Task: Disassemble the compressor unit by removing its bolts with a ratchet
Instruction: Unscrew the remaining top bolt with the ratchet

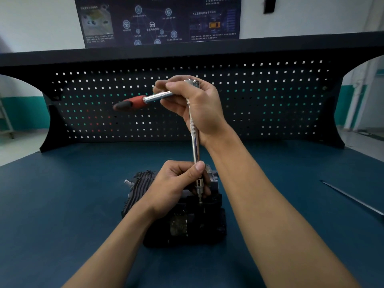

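The black finned compressor unit (141, 188) sits on the blue bench in front of me. A chrome ratchet (158, 96) with a red and black handle pointing left carries a long extension bar (195, 142) that stands upright, its bit resting on the top of the unit. My right hand (199, 109) grips the ratchet head and the upper bar. My left hand (178, 183) pinches the lower end of the bar just above the socket. The bolt itself is hidden under the bit.
A black pegboard (270, 100) rises at the back of the blue bench top (62, 194). A thin dark rod (353, 198) lies on the bench at the right. A poster hangs on the wall above.
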